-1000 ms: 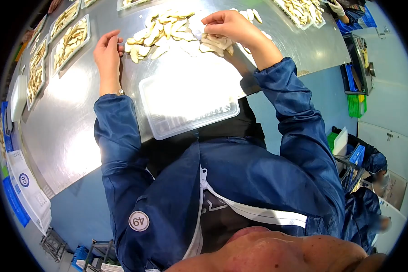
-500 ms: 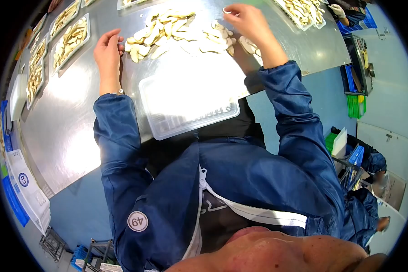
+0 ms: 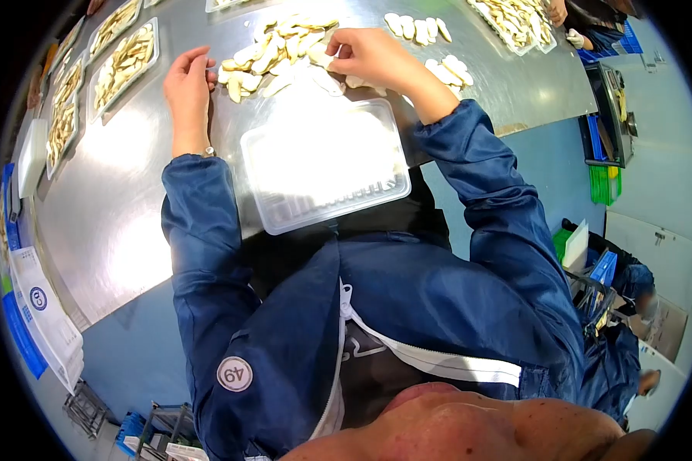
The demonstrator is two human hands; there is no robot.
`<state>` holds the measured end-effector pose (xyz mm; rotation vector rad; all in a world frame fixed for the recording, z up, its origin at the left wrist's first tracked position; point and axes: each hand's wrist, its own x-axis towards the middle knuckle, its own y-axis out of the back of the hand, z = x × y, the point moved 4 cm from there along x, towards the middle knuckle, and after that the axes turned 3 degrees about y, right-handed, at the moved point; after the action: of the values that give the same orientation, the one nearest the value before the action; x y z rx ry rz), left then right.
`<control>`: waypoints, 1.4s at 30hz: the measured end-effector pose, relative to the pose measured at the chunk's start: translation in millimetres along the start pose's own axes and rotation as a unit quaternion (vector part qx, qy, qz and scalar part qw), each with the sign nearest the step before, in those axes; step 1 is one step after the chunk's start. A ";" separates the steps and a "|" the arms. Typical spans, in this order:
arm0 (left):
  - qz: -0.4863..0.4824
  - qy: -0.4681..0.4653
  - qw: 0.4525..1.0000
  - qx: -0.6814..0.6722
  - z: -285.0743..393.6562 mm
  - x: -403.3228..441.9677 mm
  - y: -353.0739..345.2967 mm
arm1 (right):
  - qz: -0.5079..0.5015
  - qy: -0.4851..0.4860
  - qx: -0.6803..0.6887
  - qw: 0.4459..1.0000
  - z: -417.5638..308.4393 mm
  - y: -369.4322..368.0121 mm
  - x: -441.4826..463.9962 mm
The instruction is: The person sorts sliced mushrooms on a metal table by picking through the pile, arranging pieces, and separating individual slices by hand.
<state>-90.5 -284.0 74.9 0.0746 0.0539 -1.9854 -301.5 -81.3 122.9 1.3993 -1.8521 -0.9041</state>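
Observation:
Pale, thin slices that look like mushroom (image 3: 265, 58) lie in a loose pile on the steel table. At the pile's right side my right hand (image 3: 377, 58) has its thumb and fingers closed on one pale mushroom slice (image 3: 321, 55). My left hand (image 3: 187, 83) rests at the pile's left edge, fingers loosely bent and apart, with nothing visible in them. Between my forearms, a clear plastic tray (image 3: 327, 165) sits at the table's near edge, its inside washed out by glare. Two small groups of slices (image 3: 417, 28) lie beyond my right hand and wrist.
Filled trays of slices (image 3: 123, 71) stand at the left; more filled trays (image 3: 511, 23) are at the far right. A co-worker's gloved hand (image 3: 575, 38) shows beside those. The steel table (image 3: 530, 92) ends close to my body. Printed white crates (image 3: 46, 315) stand at lower left.
My right hand has moved left and nearer, from beyond the pile's right side onto the pile, uncovering a small group of slices. My left hand has stayed nearly still.

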 end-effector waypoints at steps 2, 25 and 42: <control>-0.002 0.000 1.000 -0.006 -1.5 -0.1 0.6 | 0.014 -0.008 -0.004 1.000 -1.2 5.5 -3.9; 0.003 -0.011 1.000 -0.012 2.3 -1.7 -1.3 | 0.028 -0.041 0.024 0.998 2.7 17.6 -7.6; 0.002 -0.007 1.000 0.000 2.9 -1.8 -2.4 | 0.033 -0.108 0.344 0.932 33.4 35.5 -38.8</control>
<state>-92.1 -281.6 77.9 0.0596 0.0451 -1.9816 -338.7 -31.8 130.3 1.6632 -2.5187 -0.3801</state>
